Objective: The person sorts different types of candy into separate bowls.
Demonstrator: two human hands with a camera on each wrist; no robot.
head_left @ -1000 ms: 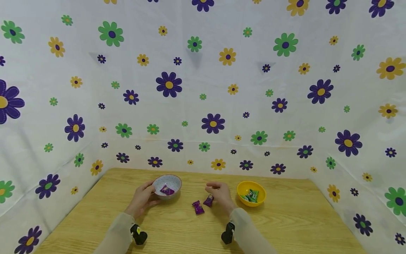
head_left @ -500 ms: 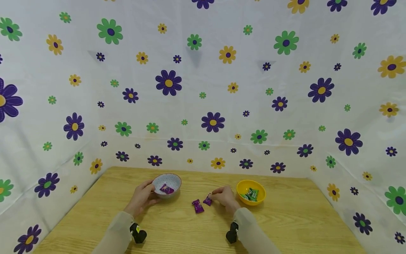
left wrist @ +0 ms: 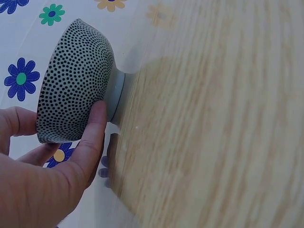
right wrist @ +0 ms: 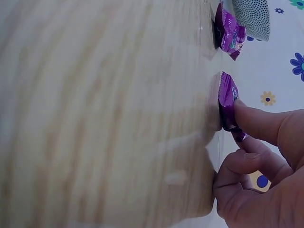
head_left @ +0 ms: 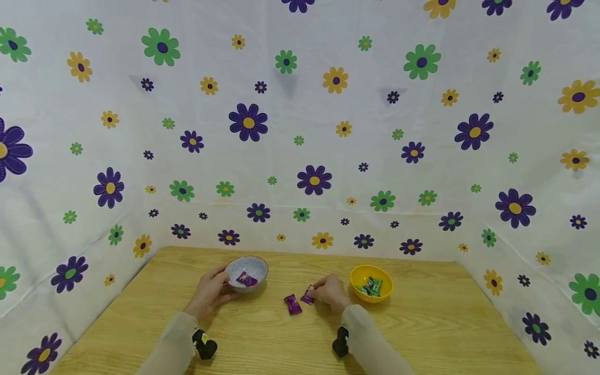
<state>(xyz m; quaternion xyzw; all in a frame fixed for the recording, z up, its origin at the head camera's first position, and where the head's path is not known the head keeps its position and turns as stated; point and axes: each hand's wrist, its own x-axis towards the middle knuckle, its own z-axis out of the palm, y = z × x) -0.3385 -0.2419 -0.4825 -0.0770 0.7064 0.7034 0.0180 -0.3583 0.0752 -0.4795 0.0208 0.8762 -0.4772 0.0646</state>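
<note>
My left hand [head_left: 209,292] grips the near left side of a dotted bowl [head_left: 255,267], fingers at its rim and thumb low on its wall. A purple-wrapped candy [head_left: 246,279] lies inside that bowl. With thumb and finger, my right hand [head_left: 332,292] pinches a second purple-wrapped candy [right wrist: 228,100] at the tabletop. Another purple candy [head_left: 292,304] rests on the table just left of it. In the left wrist view the bowl's outside [left wrist: 76,80] shows dark dots and a plain foot that stands on the table.
A yellow bowl [head_left: 358,275] with several green-wrapped candies [head_left: 373,286] stands just right of my right hand. The wooden table [head_left: 262,338] meets a flower-printed white cloth [head_left: 281,161] at the back and sides.
My right hand has come down onto the purple candy and now pinches it. The left hand and the dotted bowl have kept their place.
</note>
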